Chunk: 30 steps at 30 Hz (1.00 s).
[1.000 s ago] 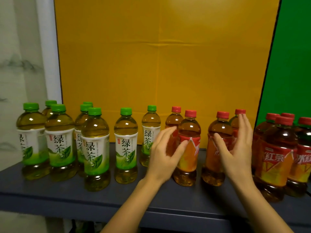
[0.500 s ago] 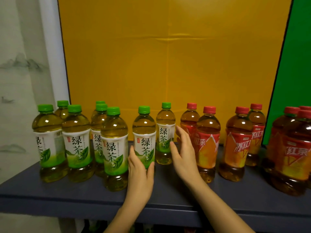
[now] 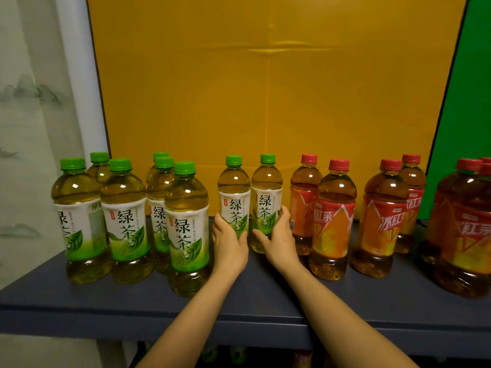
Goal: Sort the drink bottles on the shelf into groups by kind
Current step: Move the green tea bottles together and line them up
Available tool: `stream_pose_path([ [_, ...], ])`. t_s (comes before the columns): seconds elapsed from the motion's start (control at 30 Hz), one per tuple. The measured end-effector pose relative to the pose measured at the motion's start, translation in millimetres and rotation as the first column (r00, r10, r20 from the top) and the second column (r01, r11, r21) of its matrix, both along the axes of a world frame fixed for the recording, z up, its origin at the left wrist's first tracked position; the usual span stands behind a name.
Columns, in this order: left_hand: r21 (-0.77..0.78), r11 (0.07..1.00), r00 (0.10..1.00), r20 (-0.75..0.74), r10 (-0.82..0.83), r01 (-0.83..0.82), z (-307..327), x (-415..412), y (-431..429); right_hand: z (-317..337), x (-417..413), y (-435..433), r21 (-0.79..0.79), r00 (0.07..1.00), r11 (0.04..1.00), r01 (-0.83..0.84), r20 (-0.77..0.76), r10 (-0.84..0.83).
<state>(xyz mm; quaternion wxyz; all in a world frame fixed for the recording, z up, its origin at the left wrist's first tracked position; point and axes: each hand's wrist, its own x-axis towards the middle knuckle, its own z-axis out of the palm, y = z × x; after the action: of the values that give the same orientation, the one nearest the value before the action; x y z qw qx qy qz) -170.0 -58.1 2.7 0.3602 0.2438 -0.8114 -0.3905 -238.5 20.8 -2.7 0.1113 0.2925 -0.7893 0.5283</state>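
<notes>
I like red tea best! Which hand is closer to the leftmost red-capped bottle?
Right. The right hand grips a green-capped bottle beside the leftmost red-capped bottle; the left hand is farther left.

Green-capped bottles, white-and-green leaf labels; red-capped bottles, red-orange labels; dark grey-blue shelf; yellow backdrop; green panel.

Both forearms extend forward side by side, the left hand gripping the first green tea bottle, the right hand gripping the second green tea bottle.
</notes>
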Motion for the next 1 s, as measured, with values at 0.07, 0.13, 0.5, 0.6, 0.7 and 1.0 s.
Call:
stream_pose_path([
  [0.07, 0.011, 1.0, 1.0, 0.014, 0.009, -0.01, 2, -5, -5, -1, 1, 1, -0.02, 1.0, 1.0, -0.006, 0.009, 0.007],
  [0.13, 0.022, 1.0, 1.0, 0.012, -0.001, 0.001, 0, -9, -9, -3, 1, 3, -0.022, 1.0, 1.0, -0.004, 0.011, 0.004],
  [0.5, 0.031, 1.0, 1.0, -0.013, -0.002, 0.003, -3, -18, -10, -4, -2, 1, -0.042, 1.0, 0.999, 0.018, 0.0, -0.018],
  [0.6, 0.042, 0.998, 0.999, 0.025, -0.038, 0.037, 0, -15, -6, -2, -3, 2, -0.034, 0.999, 0.998, 0.045, -0.001, -0.045],
  [0.7, 0.054, 0.99, 0.99, 0.05, -0.131, 0.128, -2, -2, -1, 1, 1, 6, -0.025, 0.999, 0.999, 0.041, -0.007, -0.042],
  [1.0, 0.26, 0.847, 0.877, -0.268, -0.399, 0.465, 0, 96, 7, 10, 68, 9, -0.283, 0.966, 0.928, -0.244, 0.014, 0.258],
])
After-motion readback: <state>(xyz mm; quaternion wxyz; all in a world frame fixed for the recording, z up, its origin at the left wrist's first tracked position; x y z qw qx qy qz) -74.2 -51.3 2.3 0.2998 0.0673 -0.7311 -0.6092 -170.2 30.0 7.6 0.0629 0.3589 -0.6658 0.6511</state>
